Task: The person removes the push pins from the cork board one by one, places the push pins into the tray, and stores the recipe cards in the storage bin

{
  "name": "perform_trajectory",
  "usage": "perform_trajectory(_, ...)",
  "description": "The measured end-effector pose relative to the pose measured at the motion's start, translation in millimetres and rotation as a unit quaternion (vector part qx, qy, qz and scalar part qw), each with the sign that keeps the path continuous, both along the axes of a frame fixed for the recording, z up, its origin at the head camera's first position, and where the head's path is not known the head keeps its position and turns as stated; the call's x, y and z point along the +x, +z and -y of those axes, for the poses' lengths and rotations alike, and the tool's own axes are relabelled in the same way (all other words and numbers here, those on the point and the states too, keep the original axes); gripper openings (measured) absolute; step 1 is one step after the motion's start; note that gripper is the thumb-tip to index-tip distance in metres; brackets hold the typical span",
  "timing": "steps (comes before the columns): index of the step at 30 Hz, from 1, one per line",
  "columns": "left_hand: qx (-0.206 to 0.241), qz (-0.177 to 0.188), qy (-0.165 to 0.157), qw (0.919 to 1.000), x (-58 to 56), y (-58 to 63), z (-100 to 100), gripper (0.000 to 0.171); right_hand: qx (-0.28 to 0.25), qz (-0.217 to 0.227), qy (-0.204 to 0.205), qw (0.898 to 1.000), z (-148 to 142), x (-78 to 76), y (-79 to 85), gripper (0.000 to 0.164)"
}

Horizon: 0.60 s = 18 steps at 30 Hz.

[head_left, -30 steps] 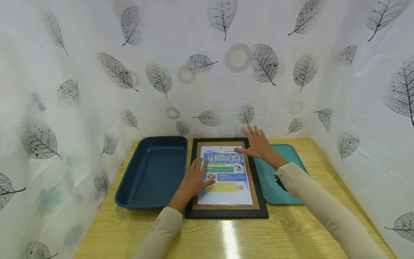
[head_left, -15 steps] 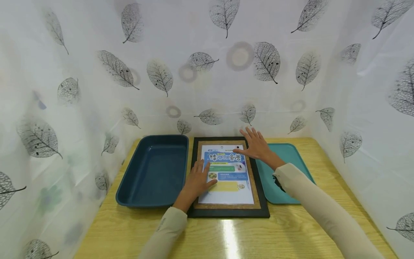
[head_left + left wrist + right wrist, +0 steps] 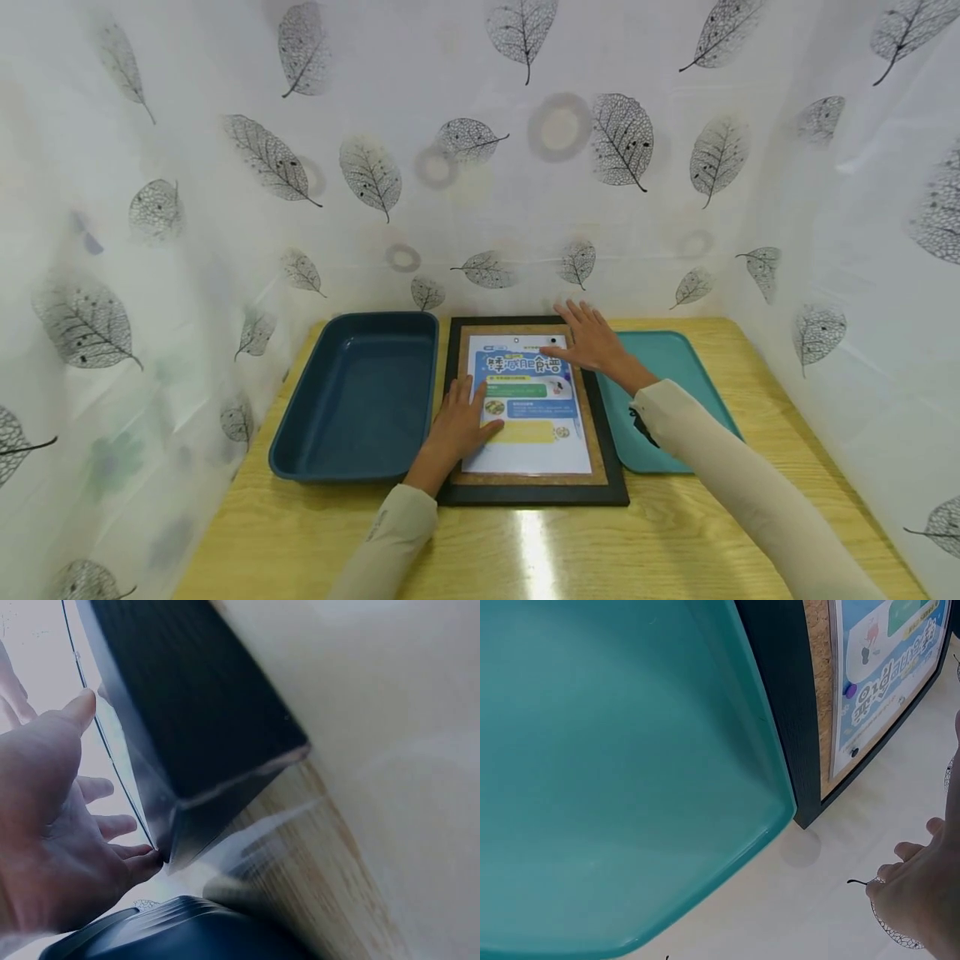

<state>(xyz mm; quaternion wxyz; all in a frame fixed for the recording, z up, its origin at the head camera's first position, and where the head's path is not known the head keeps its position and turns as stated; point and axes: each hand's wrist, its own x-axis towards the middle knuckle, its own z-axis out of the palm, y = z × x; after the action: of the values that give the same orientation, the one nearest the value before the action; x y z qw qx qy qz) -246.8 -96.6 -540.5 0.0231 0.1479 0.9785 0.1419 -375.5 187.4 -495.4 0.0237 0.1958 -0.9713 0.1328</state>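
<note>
A black-framed cork board (image 3: 592,433) lies on the table, with a printed sheet (image 3: 525,458) in Chinese lettering on it. My left hand (image 3: 459,423) lies over the sheet's left side, fingers spread; whether it presses cannot be told. In the left wrist view that hand (image 3: 60,825) has loosely bent fingers beside the black frame (image 3: 187,697). My right hand (image 3: 596,340) spreads its fingers over the board's upper right corner. Near the sheet's top right sits a black pushpin (image 3: 855,752), with a purple pushpin (image 3: 850,691) beside it in the right wrist view.
A deep dark blue tub (image 3: 360,400) stands left of the board. To the right lies a shallow teal tray (image 3: 641,429), partly under the right forearm. The wooden table (image 3: 600,550) is enclosed by a white curtain (image 3: 480,208) with leaf prints.
Both hands keep nearly the same pose. My left hand has slid slightly down the sheet, and the head view has shifted a little.
</note>
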Motion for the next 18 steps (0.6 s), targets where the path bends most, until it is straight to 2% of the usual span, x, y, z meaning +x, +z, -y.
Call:
perform_trajectory(11, 0.001, 0.009, 0.012, 0.9999, 1.0, 0.8, 0.8, 0.082, 0.002, -0.002, 0.012, 1.000, 5.0, -7.2, -12.0, 0.104)
perform_trajectory(18, -0.016, 0.023, 0.018, 0.9995, -0.8, -2.3, -0.7, 0.082, 0.001, -0.001, 0.015, 1.000, 6.5, -9.8, -19.2, 0.101)
